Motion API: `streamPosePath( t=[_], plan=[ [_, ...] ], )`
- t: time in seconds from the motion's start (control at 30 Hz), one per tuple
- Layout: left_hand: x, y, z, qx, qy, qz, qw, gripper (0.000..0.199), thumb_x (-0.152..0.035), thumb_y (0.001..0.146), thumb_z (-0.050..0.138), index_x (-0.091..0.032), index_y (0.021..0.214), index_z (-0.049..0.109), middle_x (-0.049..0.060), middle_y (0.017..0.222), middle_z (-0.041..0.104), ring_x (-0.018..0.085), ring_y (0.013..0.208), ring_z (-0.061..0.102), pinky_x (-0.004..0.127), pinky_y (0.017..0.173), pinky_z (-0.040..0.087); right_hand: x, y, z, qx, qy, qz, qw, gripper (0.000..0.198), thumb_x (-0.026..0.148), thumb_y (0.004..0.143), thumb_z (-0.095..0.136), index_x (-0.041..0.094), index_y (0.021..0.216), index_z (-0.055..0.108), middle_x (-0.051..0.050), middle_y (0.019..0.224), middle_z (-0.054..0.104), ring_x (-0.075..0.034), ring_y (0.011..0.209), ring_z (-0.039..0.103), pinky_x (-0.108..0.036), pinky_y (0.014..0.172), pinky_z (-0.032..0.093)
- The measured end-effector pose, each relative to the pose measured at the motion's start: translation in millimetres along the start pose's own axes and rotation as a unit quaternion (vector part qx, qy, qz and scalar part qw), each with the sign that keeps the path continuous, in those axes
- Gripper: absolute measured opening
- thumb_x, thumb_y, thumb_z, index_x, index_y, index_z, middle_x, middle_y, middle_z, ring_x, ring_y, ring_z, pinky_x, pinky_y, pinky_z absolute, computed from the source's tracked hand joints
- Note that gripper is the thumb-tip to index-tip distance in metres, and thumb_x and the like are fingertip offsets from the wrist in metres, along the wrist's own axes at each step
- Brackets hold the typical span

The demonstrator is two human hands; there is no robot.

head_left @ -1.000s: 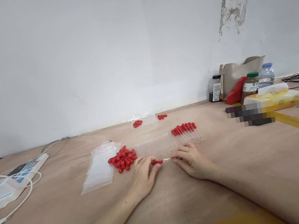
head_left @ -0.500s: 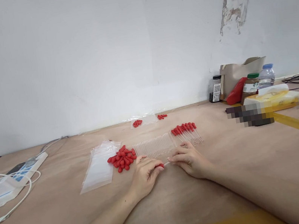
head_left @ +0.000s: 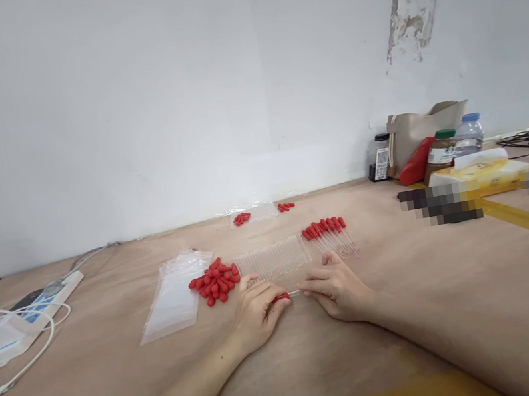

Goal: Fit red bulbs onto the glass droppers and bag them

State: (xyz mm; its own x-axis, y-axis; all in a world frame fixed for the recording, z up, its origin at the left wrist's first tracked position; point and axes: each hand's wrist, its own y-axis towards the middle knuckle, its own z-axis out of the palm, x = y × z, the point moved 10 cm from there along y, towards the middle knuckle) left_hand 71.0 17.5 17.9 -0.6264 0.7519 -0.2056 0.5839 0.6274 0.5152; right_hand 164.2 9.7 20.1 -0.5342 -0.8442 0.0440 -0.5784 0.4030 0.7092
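Note:
My left hand [head_left: 260,310] pinches a red rubber dropper bulb [head_left: 282,296] between thumb and fingers. A thin glass dropper tube [head_left: 294,294] runs from the bulb's open end into the fingertips of my right hand [head_left: 333,288], closed on it. How far the tube sits inside the bulb is hidden. Just beyond my hands lies a row of bare glass tubes [head_left: 272,257]. To its left is a heap of red bulbs [head_left: 215,282]. On its right, several droppers with red bulbs fitted [head_left: 325,231] lie side by side.
Clear plastic bags [head_left: 177,297] lie left of the heap. By the wall are bags with red bulbs [head_left: 242,218]. A power strip [head_left: 37,324] with white cables is far left. A tissue pack [head_left: 478,175], a green-lidded jar [head_left: 442,154] and a water bottle [head_left: 469,133] stand right.
My hands stay almost in place, with the bulb and tube still held between them. The tube now lies more level. The whole view has shifted slightly.

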Motion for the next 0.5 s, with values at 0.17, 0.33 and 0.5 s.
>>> streamPosePath(
  t=[0.17, 0.33, 0.5],
  plan=[
    [-0.3, 0.2, 2.8, 0.007, 0.0, 0.007, 1.0, 0.015, -0.023, 0.086, 0.043, -0.018, 0.08, 0.056, -0.001, 0.073, 0.061, 0.013, 0.067, 0.053, 0.037, 0.089, 0.026, 7.0, 2.7, -0.1, -0.004, -0.019, -0.006, 1.0, 0.021, 0.014, 0.082, 0.041, 0.017, 0.08, 0.061, -0.001, 0.064, 0.057, -0.009, 0.056, 0.041, -0.03, 0.064, 0.021],
    [-2.6, -1.4, 6.8, 0.02, 0.013, 0.019, 1.0, 0.014, -0.023, 0.085, 0.044, -0.018, 0.082, 0.056, 0.0, 0.074, 0.061, 0.013, 0.07, 0.054, 0.038, 0.091, 0.026, 8.6, 3.8, 8.2, 0.013, -0.038, -0.001, 0.999, 0.02, 0.013, 0.081, 0.04, 0.016, 0.073, 0.059, -0.001, 0.062, 0.055, -0.009, 0.055, 0.039, -0.029, 0.063, 0.02],
    [-3.8, 0.2, 6.8, 0.029, 0.046, 0.055, 0.997, 0.016, -0.022, 0.087, 0.042, -0.018, 0.085, 0.057, 0.001, 0.076, 0.062, 0.013, 0.071, 0.055, 0.039, 0.092, 0.026, 6.0, 3.6, 16.3, 0.028, -0.055, 0.017, 0.998, 0.019, 0.015, 0.081, 0.042, 0.015, 0.07, 0.058, -0.001, 0.063, 0.056, -0.009, 0.054, 0.038, -0.029, 0.064, 0.02]
  ],
)
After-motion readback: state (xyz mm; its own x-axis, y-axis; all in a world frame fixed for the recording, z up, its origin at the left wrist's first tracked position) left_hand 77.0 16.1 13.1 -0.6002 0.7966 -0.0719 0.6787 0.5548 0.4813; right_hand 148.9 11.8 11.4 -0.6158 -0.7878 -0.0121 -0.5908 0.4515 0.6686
